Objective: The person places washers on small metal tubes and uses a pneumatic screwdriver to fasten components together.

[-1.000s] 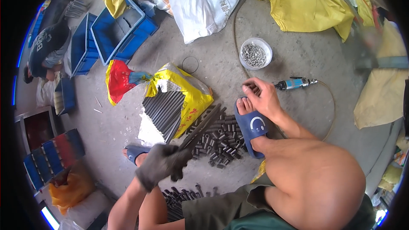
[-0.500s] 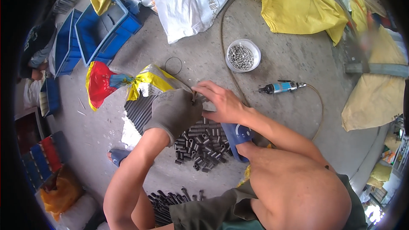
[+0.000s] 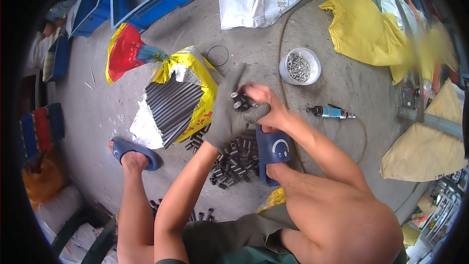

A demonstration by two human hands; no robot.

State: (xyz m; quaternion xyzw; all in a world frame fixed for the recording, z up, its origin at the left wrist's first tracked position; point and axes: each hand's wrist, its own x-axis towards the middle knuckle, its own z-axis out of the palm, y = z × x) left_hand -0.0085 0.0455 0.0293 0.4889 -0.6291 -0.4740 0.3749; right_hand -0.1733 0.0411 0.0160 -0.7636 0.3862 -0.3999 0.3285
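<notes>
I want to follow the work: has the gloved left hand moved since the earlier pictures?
Yes: judged against the white tub, the gloved left hand has moved forward and to the right, now closer to it.

- I'm now pointing the gloved left hand [image 3: 228, 112] fingers forward, no longer curling them.
- I'm holding the dark rods [image 3: 238, 101] end-on to the camera, not lengthwise as a second ago.
- My bare right hand [image 3: 269, 106] is meeting the glove, no longer hovering over the right slipper [image 3: 274, 152].
- My left slipper [image 3: 123, 149] is now showing clear of the left forearm [image 3: 183, 183].
</notes>
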